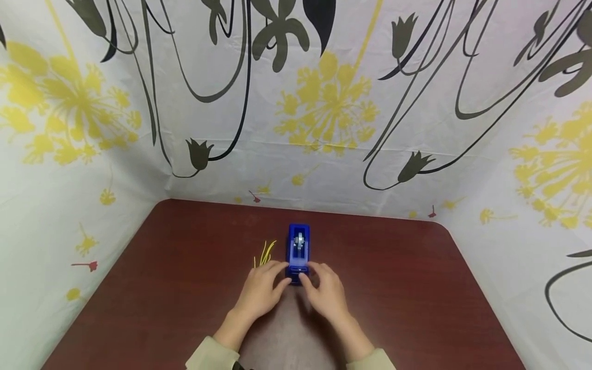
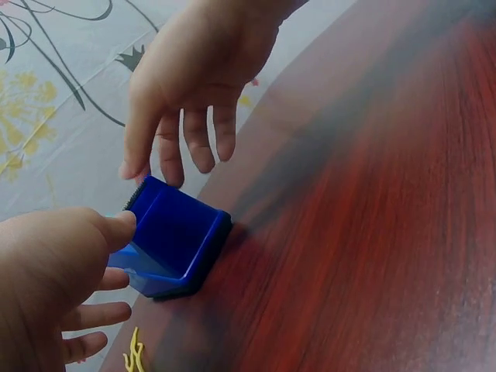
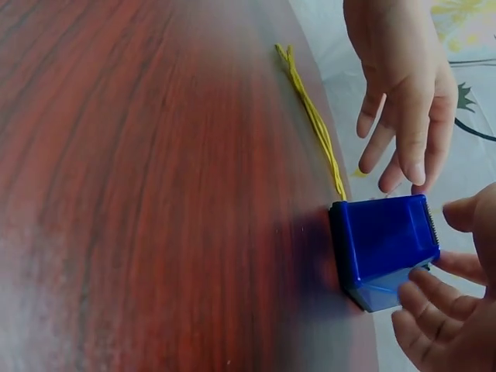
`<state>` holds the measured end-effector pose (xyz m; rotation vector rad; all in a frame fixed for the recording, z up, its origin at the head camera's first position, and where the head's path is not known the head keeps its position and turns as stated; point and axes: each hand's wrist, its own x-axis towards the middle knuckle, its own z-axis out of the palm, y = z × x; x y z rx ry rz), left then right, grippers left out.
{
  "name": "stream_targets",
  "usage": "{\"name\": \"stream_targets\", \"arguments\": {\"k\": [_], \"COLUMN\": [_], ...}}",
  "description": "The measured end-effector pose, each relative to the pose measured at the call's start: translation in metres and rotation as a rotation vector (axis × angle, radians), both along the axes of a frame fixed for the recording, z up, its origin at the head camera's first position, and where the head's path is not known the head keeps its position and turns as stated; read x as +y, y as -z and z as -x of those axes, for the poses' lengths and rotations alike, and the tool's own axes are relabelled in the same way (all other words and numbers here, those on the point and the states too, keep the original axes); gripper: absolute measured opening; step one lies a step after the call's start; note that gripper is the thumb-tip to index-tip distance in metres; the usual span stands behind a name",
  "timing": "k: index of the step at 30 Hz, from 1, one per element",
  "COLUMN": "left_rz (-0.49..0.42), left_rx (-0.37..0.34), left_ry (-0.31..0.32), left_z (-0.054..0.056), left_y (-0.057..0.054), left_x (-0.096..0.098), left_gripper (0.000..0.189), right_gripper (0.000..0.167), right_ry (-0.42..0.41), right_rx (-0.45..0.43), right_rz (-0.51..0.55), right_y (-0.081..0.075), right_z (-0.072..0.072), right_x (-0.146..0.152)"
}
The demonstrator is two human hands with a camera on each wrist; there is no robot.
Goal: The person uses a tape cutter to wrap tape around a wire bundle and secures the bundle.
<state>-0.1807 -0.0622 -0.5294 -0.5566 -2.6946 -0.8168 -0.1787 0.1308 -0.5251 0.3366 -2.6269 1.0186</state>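
A blue tape dispenser [image 1: 298, 261] stands lengthwise on the table, with a silvery piece [image 1: 299, 241] in its hollow. My left hand [image 1: 262, 289] is at the left of its near end, thumb and fingers spread and slightly bent. On the opposite side my right hand [image 1: 329, 294] mirrors it, its fingertips right by the dispenser. In the left wrist view, the left thumb [image 2: 120, 226] overlaps the edge of the dispenser [image 2: 182, 221] beside its toothed strip. From the right wrist, the toothed strip [image 3: 432, 221] lies close to the right hand's fingers, which are loosely bent.
Thin yellow strands [image 1: 265, 253] lie on the table left of the dispenser, partly behind the left hand. The dark red wooden table [image 1: 407, 288] has rounded far corners. White cloth [image 1: 259, 118] printed with flowers hangs behind and on both sides.
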Motion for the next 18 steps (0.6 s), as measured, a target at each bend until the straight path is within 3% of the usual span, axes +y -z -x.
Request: {"name": "stream_targets", "arguments": {"k": [10,18], "left_rz": [-0.027,-0.047], "left_rx": [0.013,0.017], "left_ry": [0.016,0.039], "left_z": [0.004,0.006], "left_y": [0.002,0.002], "left_x": [0.005,0.008], "left_gripper": [0.038,0.037], "right_gripper": [0.021,0.022], "right_ry": [-0.022,-0.017], "right_rx": [-0.063,-0.216], "right_rz": [0.13,0.207], "right_y": [-0.003,-0.005], "right_z": [0.008,0.013], "right_x": [-0.003,-0.003]}}
